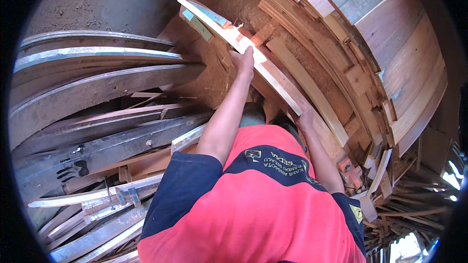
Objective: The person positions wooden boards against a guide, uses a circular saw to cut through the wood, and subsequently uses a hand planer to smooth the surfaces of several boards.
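Note:
A long, narrow pale board (270, 83) lies diagonally across the upper middle. My left hand (242, 58) grips it toward the upper end, thumb on top. My right hand (304, 117) is closed on its lower end. Short pieces with blue and green faces (200, 23) sit beside the board's upper end. A separate pale plank (304, 87) lies just right of it on a sawdust-covered wooden surface (258, 9).
Long dark planks or beams (97, 83) run along the left, with stacked offcuts (102, 219) below. Wide boards (404, 58) are stacked at upper right. An orange tool (350, 173) and loose scraps (385, 170) lie at lower right.

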`<state>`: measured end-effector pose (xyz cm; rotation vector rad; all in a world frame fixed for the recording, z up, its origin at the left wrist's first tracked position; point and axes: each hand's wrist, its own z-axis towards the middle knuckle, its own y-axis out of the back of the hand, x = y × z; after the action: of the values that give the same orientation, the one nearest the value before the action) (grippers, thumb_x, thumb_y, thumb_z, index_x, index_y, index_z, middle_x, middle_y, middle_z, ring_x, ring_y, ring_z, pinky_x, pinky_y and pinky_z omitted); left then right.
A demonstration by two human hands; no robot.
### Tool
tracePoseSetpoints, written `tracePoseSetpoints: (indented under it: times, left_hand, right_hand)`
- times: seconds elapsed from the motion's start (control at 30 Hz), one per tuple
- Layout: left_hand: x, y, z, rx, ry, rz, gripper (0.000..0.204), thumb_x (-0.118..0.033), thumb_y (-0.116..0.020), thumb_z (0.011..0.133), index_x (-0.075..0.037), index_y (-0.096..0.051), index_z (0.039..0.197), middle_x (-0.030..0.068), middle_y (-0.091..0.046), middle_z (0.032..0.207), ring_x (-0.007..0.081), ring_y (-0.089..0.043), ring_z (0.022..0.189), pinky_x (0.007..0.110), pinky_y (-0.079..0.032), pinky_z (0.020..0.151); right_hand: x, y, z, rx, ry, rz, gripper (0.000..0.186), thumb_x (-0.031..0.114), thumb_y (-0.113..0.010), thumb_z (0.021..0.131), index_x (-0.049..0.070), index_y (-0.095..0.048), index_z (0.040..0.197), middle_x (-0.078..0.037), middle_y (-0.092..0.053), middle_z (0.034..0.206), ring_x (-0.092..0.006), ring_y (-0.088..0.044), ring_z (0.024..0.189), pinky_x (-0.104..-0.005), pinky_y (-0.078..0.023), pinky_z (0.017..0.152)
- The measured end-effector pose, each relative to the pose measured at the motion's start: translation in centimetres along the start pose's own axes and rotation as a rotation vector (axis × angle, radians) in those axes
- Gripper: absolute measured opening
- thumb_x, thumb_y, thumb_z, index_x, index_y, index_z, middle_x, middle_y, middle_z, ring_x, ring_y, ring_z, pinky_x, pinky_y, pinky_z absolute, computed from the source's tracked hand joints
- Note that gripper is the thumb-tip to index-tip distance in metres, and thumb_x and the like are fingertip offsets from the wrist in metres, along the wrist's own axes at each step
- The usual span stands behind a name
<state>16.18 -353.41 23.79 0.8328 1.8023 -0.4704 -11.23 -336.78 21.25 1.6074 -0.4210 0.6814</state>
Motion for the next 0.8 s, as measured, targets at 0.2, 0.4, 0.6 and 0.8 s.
tracePoseSetpoints:
  times: [0.2,0.4,0.6,0.8]
  left_hand:
    - [0.5,0.2,1.3,-0.003,0.053,-0.009,0.083,-0.01,-0.071,0.079,0.009,-0.026,0.146,0.0271,-0.05,0.137,0.0338,-0.053,0.127,0.041,-0.038,0.11]
    - [-0.2,-0.1,0.2,-0.021,-0.039,0.011,0.08,-0.01,-0.069,0.079,0.009,-0.028,0.145,0.027,-0.049,0.139,0.0346,-0.052,0.129,0.041,-0.037,0.111]
    - [-0.2,0.2,1.0,-0.002,-0.059,0.042,0.075,-0.01,-0.068,0.078,0.007,-0.032,0.142,0.0261,-0.05,0.138,0.0349,-0.052,0.129,0.041,-0.038,0.111]
    - [-0.2,0.4,0.6,0.0,0.008,0.135,0.076,-0.014,-0.068,0.078,0.008,-0.033,0.141,0.0277,-0.051,0.136,0.0376,-0.052,0.128,0.042,-0.038,0.11]
  right_hand:
    - [0.9,0.2,0.3,0.075,-0.114,-0.077,0.048,0.024,-0.087,0.072,0.018,-0.074,0.118,-0.017,-0.068,0.123,-0.0368,-0.064,0.114,-0.0453,-0.051,0.099]
    - [0.7,0.5,0.2,0.022,-0.045,-0.018,0.037,0.024,-0.085,0.073,0.006,-0.076,0.104,-0.019,-0.072,0.109,-0.0387,-0.068,0.102,-0.0447,-0.054,0.091]
    - [0.9,0.2,0.2,-0.01,-0.015,-0.129,0.035,0.022,-0.083,0.075,0.007,-0.075,0.105,-0.02,-0.071,0.11,-0.0383,-0.069,0.102,-0.0437,-0.054,0.091]
    - [1.3,0.6,0.6,-0.019,0.043,-0.001,0.029,0.019,-0.081,0.074,0.006,-0.074,0.099,-0.016,-0.07,0.096,-0.0364,-0.069,0.09,-0.0428,-0.054,0.081]
